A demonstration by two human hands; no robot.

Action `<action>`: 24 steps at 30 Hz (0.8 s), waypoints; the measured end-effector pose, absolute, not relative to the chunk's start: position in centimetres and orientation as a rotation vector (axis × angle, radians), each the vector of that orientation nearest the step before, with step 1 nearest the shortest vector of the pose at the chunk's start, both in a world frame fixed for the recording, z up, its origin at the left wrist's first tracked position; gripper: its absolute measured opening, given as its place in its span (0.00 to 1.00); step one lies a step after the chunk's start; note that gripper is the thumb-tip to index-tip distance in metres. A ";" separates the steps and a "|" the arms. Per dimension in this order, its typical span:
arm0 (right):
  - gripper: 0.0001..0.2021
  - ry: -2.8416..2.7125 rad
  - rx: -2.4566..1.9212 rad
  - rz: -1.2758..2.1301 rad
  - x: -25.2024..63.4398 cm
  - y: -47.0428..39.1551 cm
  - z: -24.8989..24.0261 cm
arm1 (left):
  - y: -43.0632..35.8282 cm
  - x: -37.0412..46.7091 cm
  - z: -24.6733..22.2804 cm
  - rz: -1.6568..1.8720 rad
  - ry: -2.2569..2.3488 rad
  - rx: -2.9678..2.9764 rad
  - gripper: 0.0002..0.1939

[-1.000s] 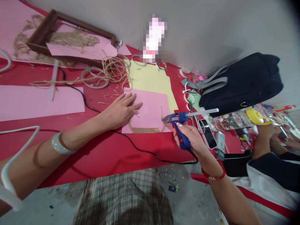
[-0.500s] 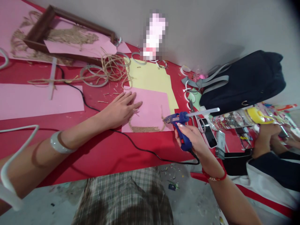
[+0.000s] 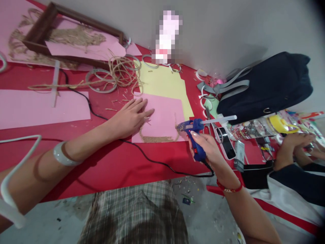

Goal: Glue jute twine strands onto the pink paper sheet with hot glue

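Note:
My right hand [image 3: 207, 145] is wrapped round a blue hot glue gun [image 3: 195, 135], with a clear glue stick [image 3: 222, 119] poking out of its back. The gun's nozzle meets the twine at the right side of a pink sheet [image 3: 162, 115]. On that sheet a twine shape [image 3: 158, 139] has a thick lower band and thin strands rising at both ends. My left hand [image 3: 133, 117] lies flat with fingers spread on the sheet's left part, beside the left strand. A yellow sheet [image 3: 162, 79] lies partly beneath the pink one.
A loose twine bundle [image 3: 124, 74] and a tape ring [image 3: 92, 81] lie beyond my left hand. A wooden frame [image 3: 83, 20] stands at back left. Scissors [image 3: 209, 123], a phone [image 3: 227, 145], a bottle [image 3: 256, 128] and a dark bag [image 3: 266, 88] are on the right, near another person's hands [image 3: 291, 142].
The glue gun has tilted slightly, its tip still at the right-hand twine. My left hand stays put on the pink sheet. The view has shifted a little.

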State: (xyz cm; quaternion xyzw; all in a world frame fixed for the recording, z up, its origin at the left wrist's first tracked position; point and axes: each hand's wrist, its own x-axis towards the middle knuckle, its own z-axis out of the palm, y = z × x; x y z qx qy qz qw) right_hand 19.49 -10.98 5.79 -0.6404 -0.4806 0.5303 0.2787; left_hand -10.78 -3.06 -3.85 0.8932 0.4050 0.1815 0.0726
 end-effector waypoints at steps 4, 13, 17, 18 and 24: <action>0.31 -1.289 -1.707 1.403 19.7 -11.0 5.4 | -3.1 -10.7 -3.7 0.513 1.227 2.677 0.28; 0.31 -1.276 -1.722 1.430 19.9 -11.3 5.6 | -3.1 -10.7 -3.8 0.549 1.213 2.645 0.28; 0.33 -1.300 -1.704 1.427 20.1 -11.4 5.6 | -3.1 -10.8 -3.9 0.556 1.212 2.647 0.28; 0.33 -1.294 -1.705 1.422 20.2 -11.5 5.5 | -3.1 -10.8 -3.9 0.547 1.216 2.646 0.28; 0.33 -1.237 -1.724 1.416 20.6 -11.8 5.1 | -3.2 -10.8 -3.7 0.518 1.219 2.648 0.28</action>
